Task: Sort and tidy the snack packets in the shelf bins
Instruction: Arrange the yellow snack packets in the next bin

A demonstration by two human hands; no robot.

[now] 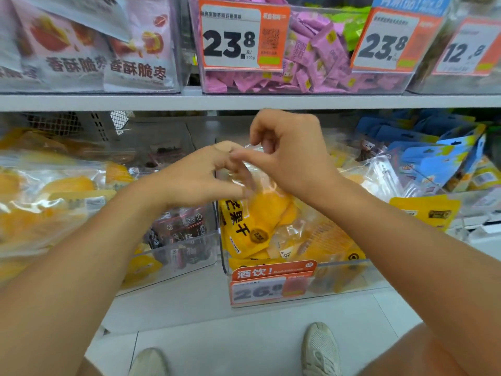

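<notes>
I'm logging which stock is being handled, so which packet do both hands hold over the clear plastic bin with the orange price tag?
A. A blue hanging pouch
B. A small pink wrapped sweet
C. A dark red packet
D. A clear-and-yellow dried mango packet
D: the left hand and right hand both pinch the top of the clear-and-yellow dried mango packet above the clear plastic bin.

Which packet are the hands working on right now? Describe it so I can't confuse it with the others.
Start at the clear bin on the lower shelf with the orange price tag. Above it the left hand and right hand pinch the mango packet: yellow, clear-topped, with bold black characters, the only one lifted upright.
</notes>
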